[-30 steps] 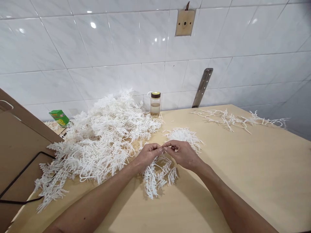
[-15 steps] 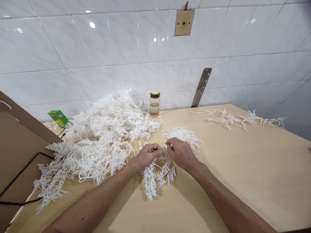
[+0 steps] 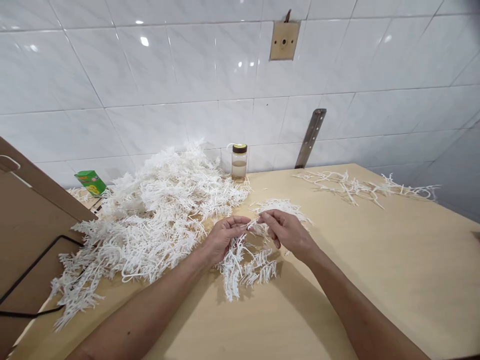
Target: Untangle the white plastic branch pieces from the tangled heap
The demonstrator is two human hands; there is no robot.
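Since the earlier frame, the left hand [image 3: 221, 240] has risen slightly and straightened out; it pinches a white sprig [image 3: 231, 275], which trails onto the bench [image 3: 378, 245] right of the heap [image 3: 161, 210]; the right hand [image 3: 290, 234] reaches the sprig's upper end, its pinch impossible to tell; gripping near that end should steady the thin stem.
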